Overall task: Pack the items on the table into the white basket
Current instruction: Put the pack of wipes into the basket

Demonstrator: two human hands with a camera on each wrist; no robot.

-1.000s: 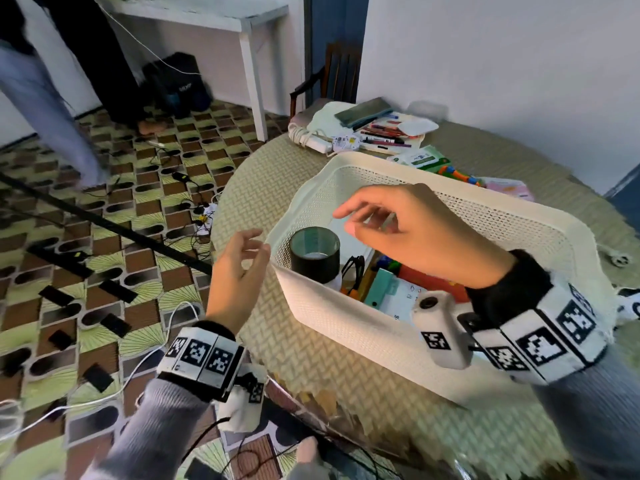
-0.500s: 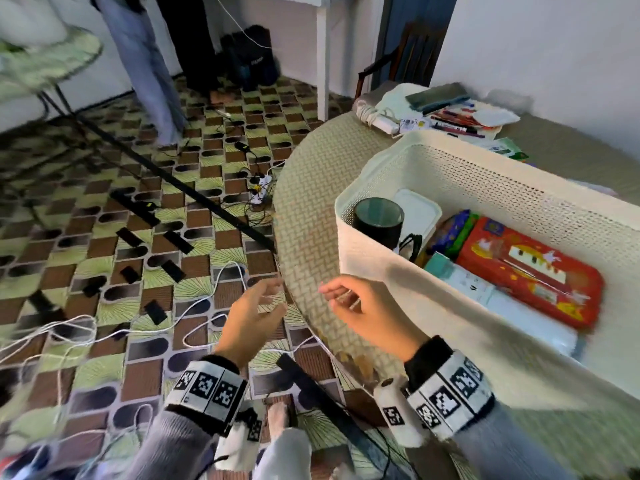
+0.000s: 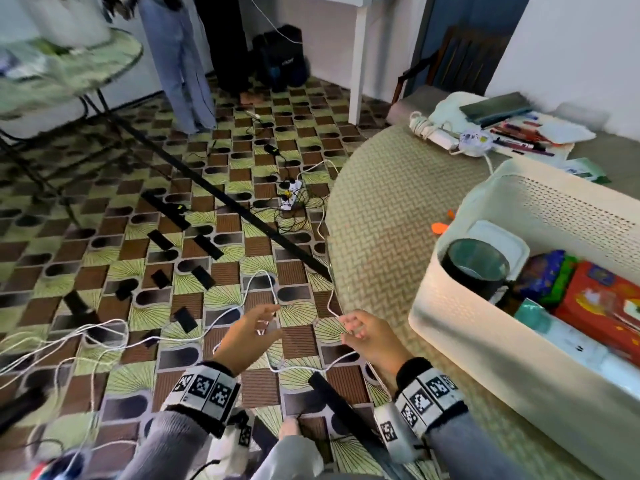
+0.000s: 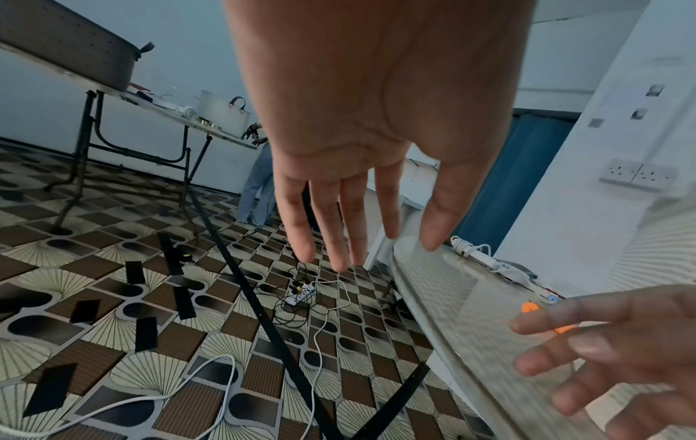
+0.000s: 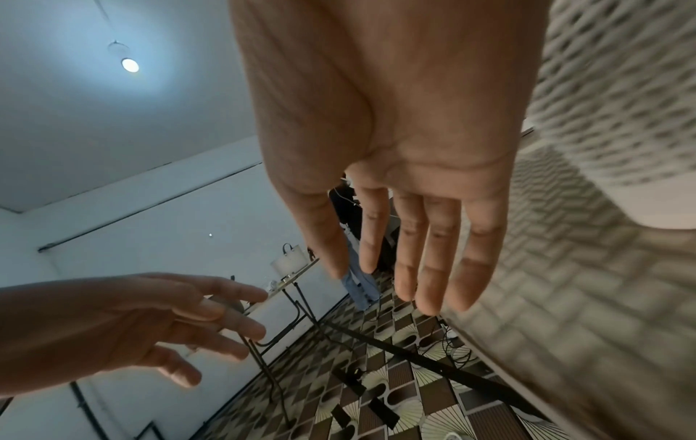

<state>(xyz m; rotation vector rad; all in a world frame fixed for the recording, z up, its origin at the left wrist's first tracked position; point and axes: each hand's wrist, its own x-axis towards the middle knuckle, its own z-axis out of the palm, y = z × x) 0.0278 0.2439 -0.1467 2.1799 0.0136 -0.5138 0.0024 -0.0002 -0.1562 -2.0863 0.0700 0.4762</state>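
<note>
- Risk first, we judged: both hands hung off the table edge over the floor, away from the white basket (image 3: 460, 344). With the head turned toward the floor, whatever was left on the table could get skipped.
- An orange item (image 3: 439, 227) lay on the woven tablecloth (image 3: 381, 216) just beside the basket's far-left corner. It was small and partly hidden behind the rim, so we couldn't name it; easy to miss.
- More stuff sat at the table's far end: a white power strip (image 3: 437, 135) w/ coiled cord, and markers and papers (image 3: 526, 133) beside it. Reaching them meant going round or over the basket, and a sleeve could catch the rim and shove it.
- Basket stood on the table's near right side, already holding a black tape roll (image 3: 476, 268), a white lidded container (image 3: 498, 239) behind it and a red printed case (image 3: 602, 306). We'd call the packing well along but not finished.
- Left hand (image 3: 247, 336): palm facing in, fingers loosely spread and near straight, holding nothing, as the wrist view bore out.
- Right hand (image 3: 369, 336): a mirror pose, fingers relaxed w/ a slight curl, empty too, just off the table's edge.
- White cables (image 3: 221, 313) trailed across the patterned floor under both hands. We couldn't tell any contact; they looked well below the fingers.
</note>
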